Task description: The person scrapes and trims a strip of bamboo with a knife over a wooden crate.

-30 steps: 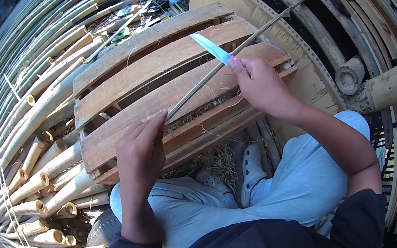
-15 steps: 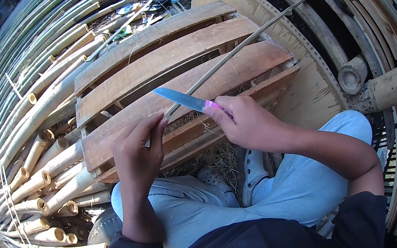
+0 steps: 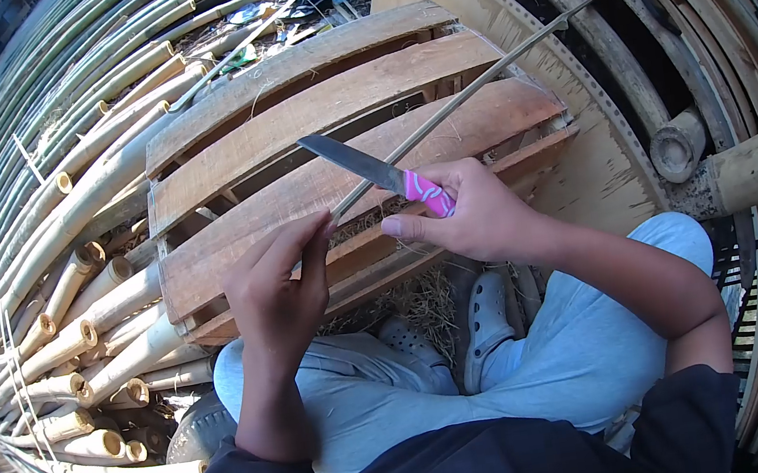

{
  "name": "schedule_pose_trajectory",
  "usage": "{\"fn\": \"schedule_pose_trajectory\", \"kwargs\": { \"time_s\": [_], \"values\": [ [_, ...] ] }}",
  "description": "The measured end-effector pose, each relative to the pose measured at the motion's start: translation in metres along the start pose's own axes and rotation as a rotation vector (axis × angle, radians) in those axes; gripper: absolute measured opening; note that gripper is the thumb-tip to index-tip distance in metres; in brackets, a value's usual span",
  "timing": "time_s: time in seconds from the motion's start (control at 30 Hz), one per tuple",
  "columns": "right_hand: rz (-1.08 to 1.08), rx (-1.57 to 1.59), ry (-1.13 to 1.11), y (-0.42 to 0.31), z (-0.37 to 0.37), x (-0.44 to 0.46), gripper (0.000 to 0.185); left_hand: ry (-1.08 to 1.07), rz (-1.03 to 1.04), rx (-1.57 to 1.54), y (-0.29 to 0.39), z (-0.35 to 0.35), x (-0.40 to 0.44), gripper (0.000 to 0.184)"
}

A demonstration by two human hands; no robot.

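Note:
A long thin bamboo strip (image 3: 466, 94) slants from my left hand up to the far right, over a slatted wooden crate (image 3: 296, 185). My left hand (image 3: 284, 278) pinches its near end between thumb and fingers. In my right hand (image 3: 462, 214) is a knife (image 3: 355, 163) with a pink and white patterned handle. Its grey blade points up and left and crosses the strip in view, just beyond my left fingertips. Whether the blade touches the strip I cannot tell. My right thumb lies along the near side of the handle.
Stacked bamboo poles (image 3: 88, 208) fill the left side, their cut ends facing me. A curved plywood sheet (image 3: 579, 153) stands behind the crate at the right, with thick bamboo (image 3: 679, 149) beyond. Dry shavings (image 3: 409, 319) lie around my clogs (image 3: 486, 323).
The knife has turned in my right hand, so more of its patterned handle shows and the blade looks darker. My left hand and the strip's near end have shifted slightly right.

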State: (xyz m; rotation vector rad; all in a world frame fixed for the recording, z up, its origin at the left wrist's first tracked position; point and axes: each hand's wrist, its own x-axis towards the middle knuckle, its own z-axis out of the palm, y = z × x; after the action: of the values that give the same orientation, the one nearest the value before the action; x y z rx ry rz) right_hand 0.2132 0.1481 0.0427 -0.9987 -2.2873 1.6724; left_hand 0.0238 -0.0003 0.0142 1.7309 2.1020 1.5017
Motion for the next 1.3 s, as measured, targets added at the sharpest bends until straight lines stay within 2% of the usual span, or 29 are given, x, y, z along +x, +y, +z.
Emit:
{"fn": "schedule_pose_trajectory", "kwargs": {
  "time_s": [0.07,0.13,0.27,0.33,0.37,0.43,0.5,0.6,0.7,0.77,0.83,0.87,1.0,1.07,1.17,1.23,1.3],
  "values": [
    [0.051,0.021,-0.027,0.001,0.005,0.002,0.04,0.001,0.02,0.01,0.002,0.002,-0.001,0.016],
    [-0.003,0.172,-0.037,0.008,0.011,0.003,0.038,-0.006,0.013,-0.006,0.004,0.003,-0.002,0.016],
    [0.131,0.06,-0.121,-0.001,-0.001,0.0,0.035,-0.008,0.018,-0.006,0.003,0.005,-0.002,0.016],
    [-0.001,0.124,-0.059,0.001,-0.009,-0.001,0.031,0.007,0.034,-0.03,0.001,0.005,0.0,0.014],
    [-0.002,0.125,-0.061,-0.006,-0.016,-0.003,0.031,0.008,0.033,-0.028,0.001,0.004,0.001,0.014],
    [0.111,0.049,0.071,-0.032,-0.04,-0.009,0.027,-0.02,-0.031,-0.016,-0.001,0.002,0.001,0.016],
    [0.045,0.07,0.175,-0.04,-0.058,-0.012,0.026,-0.011,-0.029,-0.007,-0.003,0.0,0.002,0.016],
    [0.015,-0.011,0.222,-0.043,-0.085,-0.018,0.034,-0.008,-0.025,0.0,-0.005,-0.001,0.004,0.016],
    [0.025,-0.187,0.188,-0.055,-0.106,-0.027,0.031,-0.01,-0.009,0.0,-0.005,-0.001,0.005,0.016],
    [0.01,-0.147,0.211,-0.051,-0.111,-0.028,0.034,-0.003,0.01,0.002,-0.004,-0.001,0.005,0.016],
    [-0.08,-0.186,0.534,-0.044,-0.109,-0.022,0.038,0.014,0.031,0.021,-0.007,-0.001,0.005,0.016],
    [0.003,-0.383,0.601,-0.043,-0.111,-0.022,0.041,0.016,0.035,0.019,-0.007,-0.001,0.005,0.016],
    [-0.062,-0.441,0.592,-0.036,-0.12,-0.025,0.034,0.063,0.018,0.079,-0.014,0.0,0.008,0.013],
    [0.04,-0.083,0.413,-0.031,-0.142,-0.031,0.029,0.08,0.032,0.089,-0.021,0.0,0.009,0.013],
    [0.004,-0.127,0.344,-0.024,-0.15,-0.043,0.03,0.04,0.012,0.132,-0.022,-0.003,0.012,0.013],
    [0.03,-0.252,0.293,-0.01,-0.162,-0.043,0.025,-0.029,-0.008,0.201,-0.014,-0.006,0.012,0.012],
    [-0.283,-0.792,0.34,0.011,-0.165,-0.044,0.018,-0.033,0.044,0.226,-0.015,-0.003,0.009,0.019]
  ]
}}
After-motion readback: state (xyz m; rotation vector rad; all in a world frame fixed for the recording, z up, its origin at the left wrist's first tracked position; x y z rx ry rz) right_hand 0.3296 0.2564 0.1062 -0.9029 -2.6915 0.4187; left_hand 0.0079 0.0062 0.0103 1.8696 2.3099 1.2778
